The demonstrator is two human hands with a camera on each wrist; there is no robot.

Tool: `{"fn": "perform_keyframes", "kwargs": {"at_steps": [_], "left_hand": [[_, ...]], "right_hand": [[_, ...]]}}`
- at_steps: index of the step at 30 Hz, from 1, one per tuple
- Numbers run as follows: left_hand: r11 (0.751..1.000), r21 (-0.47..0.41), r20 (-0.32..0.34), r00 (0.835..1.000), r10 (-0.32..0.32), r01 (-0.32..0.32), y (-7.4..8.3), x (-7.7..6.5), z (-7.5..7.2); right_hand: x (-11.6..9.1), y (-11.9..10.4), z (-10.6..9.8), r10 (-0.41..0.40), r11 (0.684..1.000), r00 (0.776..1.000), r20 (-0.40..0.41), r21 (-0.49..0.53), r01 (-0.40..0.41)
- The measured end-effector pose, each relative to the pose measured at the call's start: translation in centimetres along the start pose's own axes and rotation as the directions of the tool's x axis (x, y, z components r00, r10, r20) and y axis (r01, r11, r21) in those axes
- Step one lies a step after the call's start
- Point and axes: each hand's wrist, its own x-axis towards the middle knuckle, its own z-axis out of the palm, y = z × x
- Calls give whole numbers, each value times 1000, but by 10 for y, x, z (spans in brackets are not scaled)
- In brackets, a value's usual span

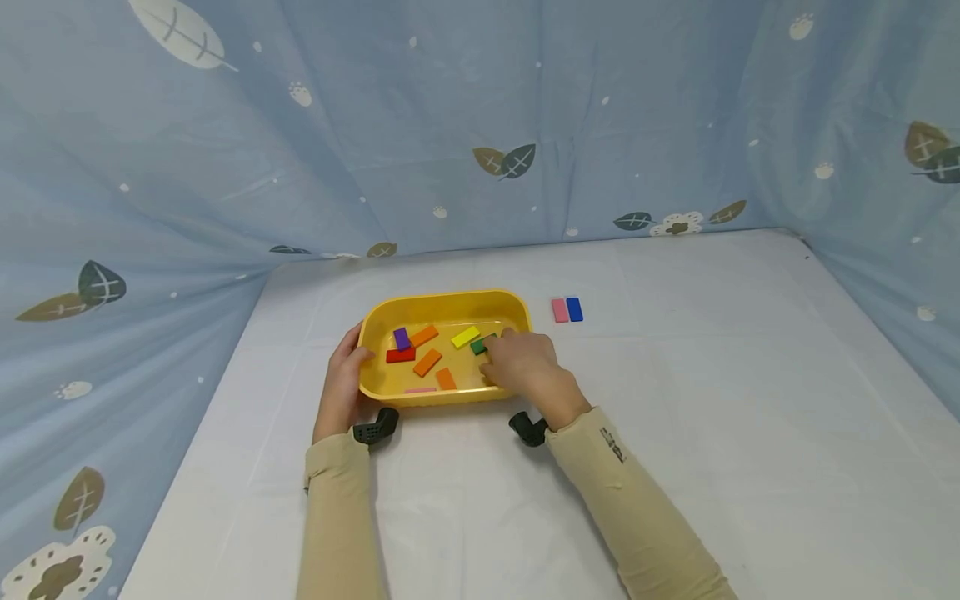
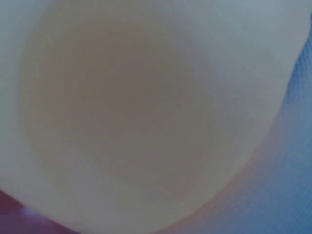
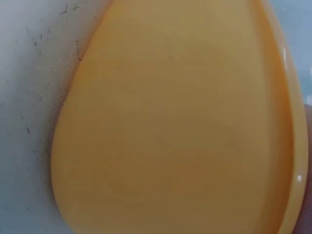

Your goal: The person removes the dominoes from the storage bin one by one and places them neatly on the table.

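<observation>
A yellow plastic tray (image 1: pixel 442 298) with rounded corners rests on the white-covered table, and its outer wall fills much of the right wrist view. My left hand (image 1: pixel 345 379) grips its left end, thumb over the rim and fingers outside. Over the right end, my right hand (image 1: pixel 521 362) reaches inside, with a fingertip at a green block (image 1: pixel 480 346) and the thumb apart from it. Around the tray floor lie a yellow block (image 1: pixel 466 337), a purple block (image 1: pixel 402 338), a red block (image 1: pixel 401 356), several orange blocks (image 1: pixel 427 362) and a pink block (image 1: pixel 421 390).
Beyond the tray's right end, another pink block (image 1: pixel 559 311) and a blue block (image 1: pixel 574 309) lie side by side on the table (image 1: pixel 712 375). A blue patterned curtain (image 1: pixel 450 125) hangs behind and along the sides. A pale blurred surface covers most of the left wrist view.
</observation>
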Motion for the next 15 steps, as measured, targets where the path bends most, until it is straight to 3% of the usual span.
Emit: {"fn": "perform_keyframes", "kwargs": {"at_steps": [9,15], "left_hand": [[1000,-6,-6,1000,-20,20,4,0,2],[1000,1,-20,999,-30,30,2,0,1]], "right_hand": [[5,3,5,2,997,995,-99,74,5],[6,2,5,-1,995,995,-96,98,10]]}}
